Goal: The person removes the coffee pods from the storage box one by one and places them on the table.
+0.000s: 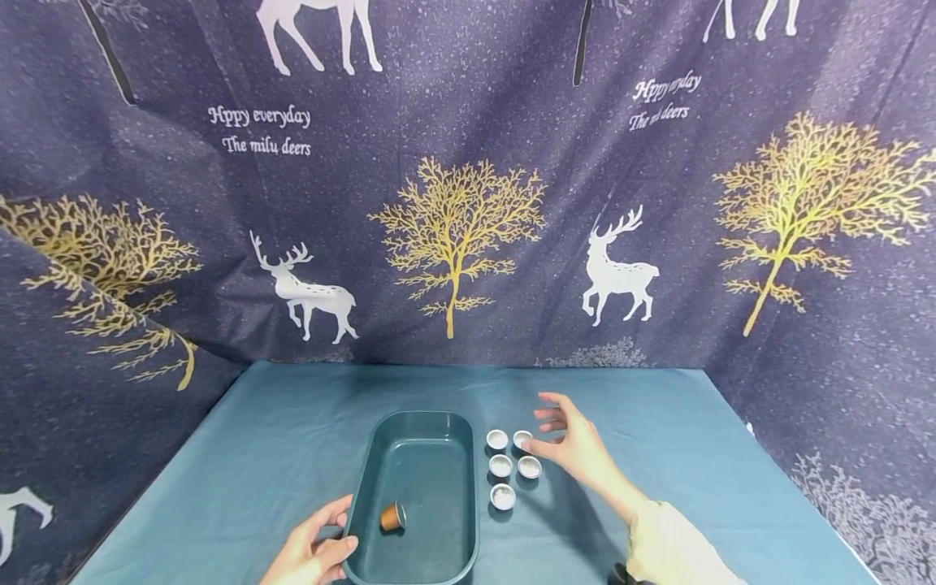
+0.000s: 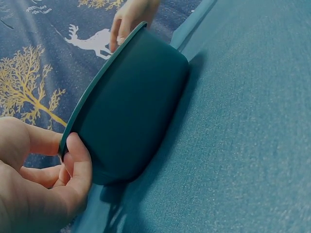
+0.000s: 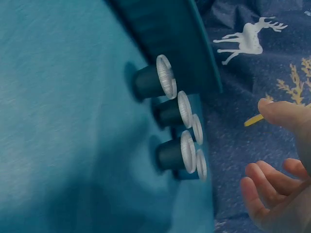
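My left hand [image 1: 313, 546] pinches the near left rim of a dark green tray [image 1: 474, 520], thumb and fingers on either side of the edge in the left wrist view. Inside the tray an orange-brown coffee capsule [image 1: 390, 517] lies on its side. Several dark capsules with silvery lids [image 3: 188, 151] stand upright in two short rows just right of the tray. Over the far right capsule [image 1: 522, 439] hovers my right hand [image 1: 574, 443], its thumb and fingers spread apart with nothing between them. In the right wrist view, this hand [image 3: 279, 160] is higher than the lids.
A blue-green cloth [image 1: 658, 455] covers the table. Behind it hangs a dark purple curtain [image 1: 468, 106] printed with white deer and golden trees. A small black object [image 1: 621, 575] shows under the right sleeve at the bottom edge.
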Tool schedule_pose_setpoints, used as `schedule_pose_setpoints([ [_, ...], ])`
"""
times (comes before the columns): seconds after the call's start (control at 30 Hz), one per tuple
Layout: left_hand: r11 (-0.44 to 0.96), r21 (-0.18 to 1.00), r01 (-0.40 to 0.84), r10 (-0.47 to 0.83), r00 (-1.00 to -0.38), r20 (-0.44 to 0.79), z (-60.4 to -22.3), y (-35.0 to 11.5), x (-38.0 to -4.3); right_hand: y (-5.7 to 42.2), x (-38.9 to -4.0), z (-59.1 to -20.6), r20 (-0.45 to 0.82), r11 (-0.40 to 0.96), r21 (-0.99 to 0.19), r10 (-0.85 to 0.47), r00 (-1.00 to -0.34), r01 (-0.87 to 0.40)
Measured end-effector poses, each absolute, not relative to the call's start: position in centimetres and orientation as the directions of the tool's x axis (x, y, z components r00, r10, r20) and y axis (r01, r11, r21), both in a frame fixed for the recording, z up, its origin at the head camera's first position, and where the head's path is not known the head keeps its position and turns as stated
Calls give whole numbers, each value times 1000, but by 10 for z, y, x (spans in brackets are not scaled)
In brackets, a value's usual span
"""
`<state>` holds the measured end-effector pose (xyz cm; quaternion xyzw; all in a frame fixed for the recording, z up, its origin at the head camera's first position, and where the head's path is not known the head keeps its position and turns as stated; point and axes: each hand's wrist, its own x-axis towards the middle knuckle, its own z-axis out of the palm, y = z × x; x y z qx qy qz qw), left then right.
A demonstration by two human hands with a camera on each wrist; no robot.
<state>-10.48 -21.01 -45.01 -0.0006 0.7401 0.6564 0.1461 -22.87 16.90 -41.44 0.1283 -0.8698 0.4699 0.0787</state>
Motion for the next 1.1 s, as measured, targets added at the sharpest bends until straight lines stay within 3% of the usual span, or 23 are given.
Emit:
schedule_pose_setpoints([
  [1.1,159,967,-200,172,-959,-226,-447,-209,-104,113,-249,-361,202,546,-719,-428,-881,-430],
])
